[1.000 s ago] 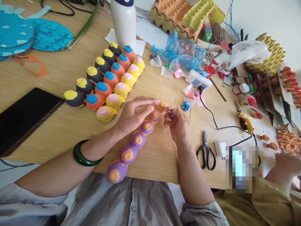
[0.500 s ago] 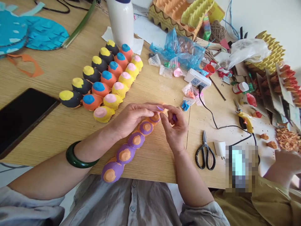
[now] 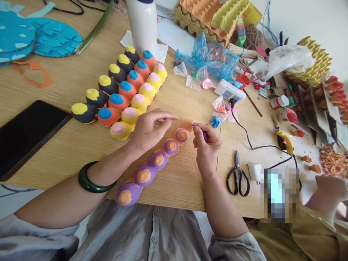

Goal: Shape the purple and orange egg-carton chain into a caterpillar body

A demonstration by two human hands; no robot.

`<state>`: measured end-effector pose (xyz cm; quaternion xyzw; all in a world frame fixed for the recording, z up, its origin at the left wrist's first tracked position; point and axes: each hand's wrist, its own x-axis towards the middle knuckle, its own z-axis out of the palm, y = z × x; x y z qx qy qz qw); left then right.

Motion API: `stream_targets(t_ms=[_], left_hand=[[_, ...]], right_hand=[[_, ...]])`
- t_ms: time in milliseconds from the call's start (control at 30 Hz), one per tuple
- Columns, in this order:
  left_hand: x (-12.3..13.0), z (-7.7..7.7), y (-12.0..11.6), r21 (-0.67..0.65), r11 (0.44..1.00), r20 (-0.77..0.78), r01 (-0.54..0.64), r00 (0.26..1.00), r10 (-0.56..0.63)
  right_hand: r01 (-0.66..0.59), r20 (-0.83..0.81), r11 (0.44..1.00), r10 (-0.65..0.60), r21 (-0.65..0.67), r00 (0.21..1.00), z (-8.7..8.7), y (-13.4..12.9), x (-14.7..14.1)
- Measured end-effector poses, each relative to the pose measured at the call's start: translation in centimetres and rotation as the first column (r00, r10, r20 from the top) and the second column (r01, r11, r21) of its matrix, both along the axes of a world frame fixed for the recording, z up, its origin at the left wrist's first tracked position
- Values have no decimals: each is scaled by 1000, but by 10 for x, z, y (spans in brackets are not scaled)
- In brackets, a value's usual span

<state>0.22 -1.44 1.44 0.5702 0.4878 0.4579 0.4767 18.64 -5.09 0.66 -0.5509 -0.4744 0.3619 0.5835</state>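
Note:
A strip of egg-carton cups (image 3: 158, 160), covered in purple clay with orange centres, lies slantwise across the table edge in front of me. Its far-end cup (image 3: 189, 125) shows bare orange. My left hand (image 3: 150, 129) hovers left of the strip, fingers stretched out and thumb apart, holding nothing. Right of the far end, my right hand (image 3: 207, 146) pinches a thin bit of purple clay between thumb and forefinger. A larger lump of purple clay (image 3: 205, 136) shows within the curled fingers of that hand.
Three rows of painted cups (image 3: 125, 88) stand behind my left hand, near a white bottle (image 3: 143, 27). A phone (image 3: 32, 136) lies far left. Scissors (image 3: 238, 175), a power strip (image 3: 230, 90) with its cable, and a glue gun (image 3: 284, 140) lie right. Another person's hand (image 3: 330, 188) is far right.
My hands have moved apart. The left has drawn back to the left off the strip, and the right has shifted slightly right with the purple clay, uncovering the far-end cup.

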Motion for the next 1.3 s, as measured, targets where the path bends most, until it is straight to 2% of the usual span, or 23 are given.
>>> stream_targets(t_ms=[33, 100, 167, 300, 367, 467, 567, 667, 800, 933, 1067, 1300], left_hand=[[-1, -4, 1, 24, 999, -97, -22, 995, 24], [-3, -13, 3, -14, 1000, -273, 4, 962, -8], [-3, -21, 4, -61, 997, -305, 52, 950, -68], [-1, -25, 5, -164, 969, -39, 186, 980, -195], [0, -23, 6, -217, 956, 67, 199, 980, -189], [1, -20, 8, -339, 921, 222, 192, 968, -120], [3, -19, 8, -396, 904, 372, 160, 928, -2], [6, -21, 7, -428, 894, 420, 131, 905, 68], [10, -21, 3, -443, 887, 460, 129, 882, 101], [15, -10, -1, -448, 872, 552, 195, 828, 98], [17, -3, -3, -456, 862, 577, 223, 811, 96], [18, -3, -3, -431, 874, 565, 226, 822, 66]], right_hand=[[-10, -51, 999, 8, -43, 999, -2, 2, -1], [-52, -153, 991, 33, -123, 988, -7, 5, -5], [-98, -223, 980, 57, -174, 973, -13, 8, -8], [-137, -267, 972, 82, -193, 960, -19, 11, -10], [-137, -282, 974, 82, -179, 956, -20, 12, -10], [-127, -285, 980, 79, -154, 955, -18, 11, -8], [-66, -163, 993, 49, -100, 985, -13, 7, -8], [-19, 52, 1000, 19, 11, 998, -8, 1, -10], [-42, 259, 990, 7, 131, 966, -9, -2, -10], [-103, 438, 959, -24, 264, 899, -17, 1, -6], [-138, 535, 937, -59, 322, 843, -22, 3, -3], [-149, 597, 917, -112, 370, 795, -23, 3, -4]])
